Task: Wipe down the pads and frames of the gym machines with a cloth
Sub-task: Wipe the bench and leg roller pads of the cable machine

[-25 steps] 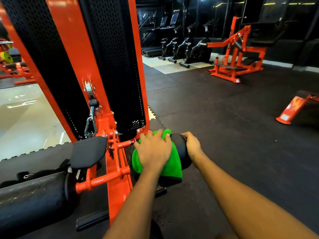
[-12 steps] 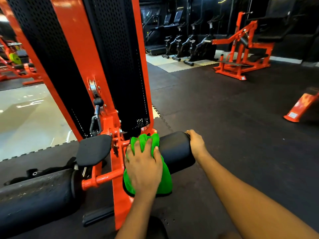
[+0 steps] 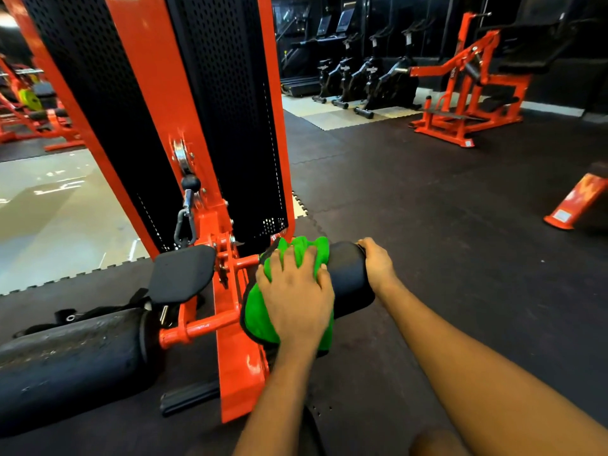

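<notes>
Here, left hand (image 3: 296, 297) grip curled over green cloth (image 3: 260, 317) on roller pad (image 3: 347, 274), right hand (image 3: 378, 263) clasping pad's end.

Left hand (image 3: 296, 301) lies right on the green cloth (image 3: 260, 314), so the cloth's middle is covered, and the cloth hides the end of the roller pad (image 3: 348, 278) nearest the orange upright (image 3: 148, 77). Right hand (image 3: 378, 263) grips the pad's other end, fingertips gone behind the end cap. That upright runs off the top edge, the second roller (image 3: 72, 353) off the left. Sticker (image 3: 563, 216) on the orange bench foot (image 3: 582, 195) at the floor's right edge: way too small to read. Blurry lump (image 3: 434, 442) at the bottom edge, can't tell what.
</notes>
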A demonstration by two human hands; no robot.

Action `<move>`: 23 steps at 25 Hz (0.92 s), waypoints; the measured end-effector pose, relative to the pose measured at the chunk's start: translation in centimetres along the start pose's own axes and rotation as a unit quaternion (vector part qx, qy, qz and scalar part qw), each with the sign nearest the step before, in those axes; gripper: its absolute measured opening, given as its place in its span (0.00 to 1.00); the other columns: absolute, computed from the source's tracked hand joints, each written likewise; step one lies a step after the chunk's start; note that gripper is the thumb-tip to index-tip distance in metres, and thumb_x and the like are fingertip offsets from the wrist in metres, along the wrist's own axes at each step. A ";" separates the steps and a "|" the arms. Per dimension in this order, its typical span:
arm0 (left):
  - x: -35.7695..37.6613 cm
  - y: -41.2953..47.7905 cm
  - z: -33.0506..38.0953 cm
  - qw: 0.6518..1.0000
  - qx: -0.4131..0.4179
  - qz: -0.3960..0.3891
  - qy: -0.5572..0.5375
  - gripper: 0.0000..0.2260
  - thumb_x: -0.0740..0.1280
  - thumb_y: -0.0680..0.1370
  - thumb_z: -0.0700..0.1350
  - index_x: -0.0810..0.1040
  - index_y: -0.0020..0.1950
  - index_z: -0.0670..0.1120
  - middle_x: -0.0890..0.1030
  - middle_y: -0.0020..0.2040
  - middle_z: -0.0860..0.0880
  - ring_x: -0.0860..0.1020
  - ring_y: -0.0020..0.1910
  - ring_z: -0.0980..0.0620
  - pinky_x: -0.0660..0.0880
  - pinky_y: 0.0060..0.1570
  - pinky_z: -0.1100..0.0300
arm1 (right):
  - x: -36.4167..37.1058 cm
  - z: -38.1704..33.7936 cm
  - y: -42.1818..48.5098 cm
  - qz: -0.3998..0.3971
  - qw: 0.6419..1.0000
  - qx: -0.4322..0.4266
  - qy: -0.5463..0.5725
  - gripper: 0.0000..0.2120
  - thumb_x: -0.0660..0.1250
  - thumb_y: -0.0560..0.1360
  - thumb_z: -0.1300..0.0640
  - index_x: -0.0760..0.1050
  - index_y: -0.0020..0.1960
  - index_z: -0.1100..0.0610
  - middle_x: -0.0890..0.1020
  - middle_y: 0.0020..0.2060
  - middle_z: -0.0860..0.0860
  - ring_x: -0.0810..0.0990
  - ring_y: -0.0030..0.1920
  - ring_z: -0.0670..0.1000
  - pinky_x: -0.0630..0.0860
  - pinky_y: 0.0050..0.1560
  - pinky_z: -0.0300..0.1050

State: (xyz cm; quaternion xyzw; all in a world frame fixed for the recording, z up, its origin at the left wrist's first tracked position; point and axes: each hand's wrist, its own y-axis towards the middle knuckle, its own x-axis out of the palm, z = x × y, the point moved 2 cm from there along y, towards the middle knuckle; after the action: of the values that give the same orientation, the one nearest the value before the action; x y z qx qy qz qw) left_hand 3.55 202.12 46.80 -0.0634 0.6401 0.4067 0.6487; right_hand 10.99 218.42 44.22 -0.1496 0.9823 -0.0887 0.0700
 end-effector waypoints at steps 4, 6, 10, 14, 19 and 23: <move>-0.3 0.6 1.8 1.000 0.006 -0.009 0.002 0.19 0.60 0.76 0.56 0.77 0.65 0.57 0.79 0.62 0.47 0.73 0.64 0.42 0.64 0.64 0.40 | 0.0 0.5 0.4 0.007 1.000 0.007 0.012 0.16 0.61 0.78 0.52 0.80 0.47 0.64 0.81 0.45 0.59 0.75 0.47 0.54 0.75 0.56 0.59; -0.1 3.5 2.9 0.996 0.053 -0.063 0.038 0.18 0.57 0.78 0.56 0.76 0.65 0.56 0.80 0.60 0.46 0.75 0.61 0.42 0.64 0.60 0.43 | 0.0 0.6 0.6 0.004 1.000 -0.003 0.008 0.17 0.60 0.79 0.53 0.80 0.49 0.65 0.82 0.49 0.63 0.75 0.48 0.54 0.75 0.57 0.59; 0.1 7.4 5.3 0.981 0.067 -0.184 -0.012 0.16 0.53 0.81 0.54 0.76 0.62 0.53 0.81 0.60 0.42 0.76 0.61 0.40 0.65 0.60 0.44 | 0.0 0.2 0.3 -0.001 0.999 -0.002 0.043 0.12 0.59 0.81 0.57 0.80 0.50 0.62 0.78 0.45 0.58 0.73 0.47 0.52 0.71 0.45 0.49; 0.3 1.5 3.5 0.997 0.065 -0.028 -0.001 0.19 0.58 0.78 0.55 0.74 0.68 0.56 0.78 0.64 0.44 0.73 0.64 0.41 0.65 0.64 0.41 | 0.1 0.3 0.3 -0.001 0.999 -0.009 0.049 0.10 0.60 0.81 0.58 0.77 0.47 0.62 0.76 0.43 0.58 0.72 0.45 0.52 0.69 0.32 0.39; 0.1 -4.0 0.5 0.997 0.043 0.038 -0.048 0.24 0.60 0.79 0.55 0.69 0.76 0.57 0.70 0.75 0.47 0.65 0.75 0.42 0.63 0.71 0.40 | 0.0 -0.1 -0.1 0.012 0.999 0.015 0.036 0.18 0.61 0.81 0.56 0.79 0.57 0.71 0.77 0.48 0.59 0.72 0.47 0.52 0.67 0.38 0.48; -1.2 4.2 -0.9 0.991 -0.034 -0.123 -0.027 0.20 0.55 0.80 0.57 0.75 0.68 0.54 0.78 0.65 0.44 0.73 0.65 0.40 0.69 0.62 0.46 | -0.1 -0.3 -0.2 0.008 0.999 0.033 0.036 0.20 0.61 0.80 0.55 0.77 0.58 0.73 0.76 0.46 0.58 0.71 0.47 0.53 0.66 0.43 0.49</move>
State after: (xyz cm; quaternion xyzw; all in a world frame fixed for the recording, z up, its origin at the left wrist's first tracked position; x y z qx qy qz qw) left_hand 0.44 203.83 49.50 -0.1531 0.5953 0.3468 0.7084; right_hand 11.07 218.34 44.57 -0.1358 0.9820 -0.1253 0.0403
